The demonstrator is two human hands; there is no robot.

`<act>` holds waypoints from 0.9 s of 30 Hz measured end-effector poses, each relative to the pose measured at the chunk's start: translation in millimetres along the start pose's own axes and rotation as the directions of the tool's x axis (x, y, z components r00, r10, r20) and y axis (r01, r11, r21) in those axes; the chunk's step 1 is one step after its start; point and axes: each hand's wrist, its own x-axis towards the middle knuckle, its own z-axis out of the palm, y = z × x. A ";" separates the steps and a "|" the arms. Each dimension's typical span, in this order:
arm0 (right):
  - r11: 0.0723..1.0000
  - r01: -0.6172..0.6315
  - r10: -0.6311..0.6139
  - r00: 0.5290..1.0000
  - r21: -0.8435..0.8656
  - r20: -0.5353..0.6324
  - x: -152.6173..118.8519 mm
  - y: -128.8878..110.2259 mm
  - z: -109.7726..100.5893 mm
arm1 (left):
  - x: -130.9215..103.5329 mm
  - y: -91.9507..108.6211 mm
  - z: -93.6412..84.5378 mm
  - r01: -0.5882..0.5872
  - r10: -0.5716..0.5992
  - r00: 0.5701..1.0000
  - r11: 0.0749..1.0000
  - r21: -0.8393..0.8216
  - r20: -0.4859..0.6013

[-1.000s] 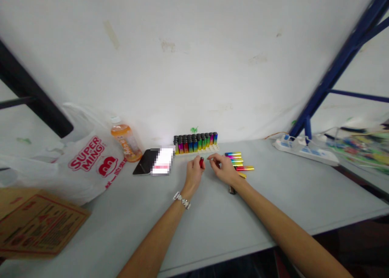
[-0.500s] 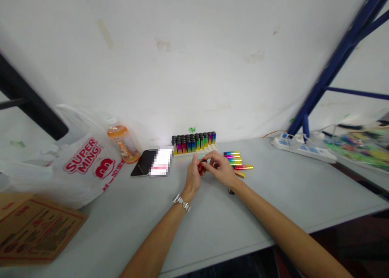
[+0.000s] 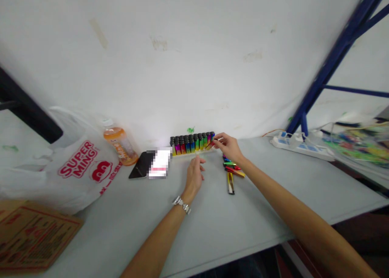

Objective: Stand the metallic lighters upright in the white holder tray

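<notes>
Rows of shiny lighters [image 3: 183, 147] with black tops and multicoloured bodies stand upright in a pale tray [image 3: 181, 155] against the wall. At the tray's right end my right hand [image 3: 227, 145] pinches a tilted reddish lighter [image 3: 210, 144], its lower end over the tray's front row. My left hand [image 3: 195, 174] rests on the table in front of the tray, fingers loosely curled and apart, holding nothing. Several loose lighters [image 3: 235, 172] lie in a pile below my right wrist, partly hidden by it. One yellow lighter [image 3: 230, 183] lies nearest to me.
A phone [image 3: 142, 164] and a pixelated white item [image 3: 160, 162] lie left of the tray. Farther left are an orange drink bottle [image 3: 120, 145], a white plastic bag [image 3: 82, 176] and a cardboard box [image 3: 36, 235]. A power strip [image 3: 302, 145] lies by the blue frame [image 3: 322, 77] on the right.
My right hand has left my left hand and moved up to the tray's right end with the reddish lighter. My left hand has let go and its fingers have loosened.
</notes>
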 end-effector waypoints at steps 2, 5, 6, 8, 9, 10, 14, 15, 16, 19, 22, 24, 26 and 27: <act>0.994 0.053 -0.050 0.998 -0.097 0.030 16.3 10.2 -1.9 | -1.2 1.3 -0.1 -0.008 0.008 1.000 1.000 0.006 0.006; 0.964 0.154 -0.133 0.985 -0.217 0.111 35.5 24.5 -1.6 | -2.1 2.6 -1.0 -0.021 0.020 1.000 1.000 0.015 0.020; 0.948 0.190 -0.158 0.977 -0.257 0.140 40.2 28.2 -1.1 | -2.0 2.8 -1.4 -0.027 0.027 0.999 0.999 0.021 0.021; 0.913 0.246 -0.192 0.963 -0.326 0.189 47.3 33.3 -0.3 | -1.7 2.7 -2.1 -0.039 0.039 0.999 0.999 0.030 0.020; 0.899 0.260 -0.197 0.959 -0.352 0.206 49.7 34.8 0.2 | -1.6 2.5 -2.4 -0.043 0.042 0.999 0.999 0.034 0.020; 0.892 0.264 -0.195 0.957 -0.367 0.216 51.5 35.6 0.6 | -1.5 2.4 -2.5 -0.045 0.044 0.999 0.998 0.038 0.022; 0.902 0.230 -0.155 0.963 -0.367 0.223 55.6 35.6 1.7 | -1.6 2.1 -2.2 -0.050 0.047 0.998 0.997 0.064 0.034; 0.903 0.225 -0.148 0.963 -0.366 0.227 56.4 35.2 1.8 | -1.6 2.0 -2.0 -0.051 0.048 0.998 0.996 0.071 0.034; 0.902 0.227 -0.146 0.961 -0.367 0.235 57.2 34.7 1.7 | -1.5 1.9 -1.8 -0.051 0.049 0.998 0.996 0.077 0.034; 0.894 0.248 -0.151 0.951 -0.374 0.269 59.5 32.5 0.7 | -0.9 1.1 -1.1 -0.050 0.047 0.998 0.995 0.081 0.036; 0.892 0.252 -0.147 0.947 -0.376 0.287 60.7 30.3 -0.4 | 0.0 0.0 -0.8 -0.052 0.050 0.998 0.996 0.068 0.036; 0.893 0.246 -0.141 0.948 -0.377 0.285 60.9 29.6 -0.5 | 0.5 -0.8 -0.7 -0.053 0.051 0.998 0.997 0.062 0.035; 0.893 0.236 -0.130 0.951 -0.384 0.282 61.0 29.9 -0.3 | 0.9 -1.7 -0.5 -0.054 0.052 0.998 0.996 0.069 0.036; 0.891 0.233 -0.126 0.951 -0.390 0.282 60.9 30.2 0.0 | 1.0 -2.2 -0.4 -0.055 0.052 0.998 0.995 0.078 0.038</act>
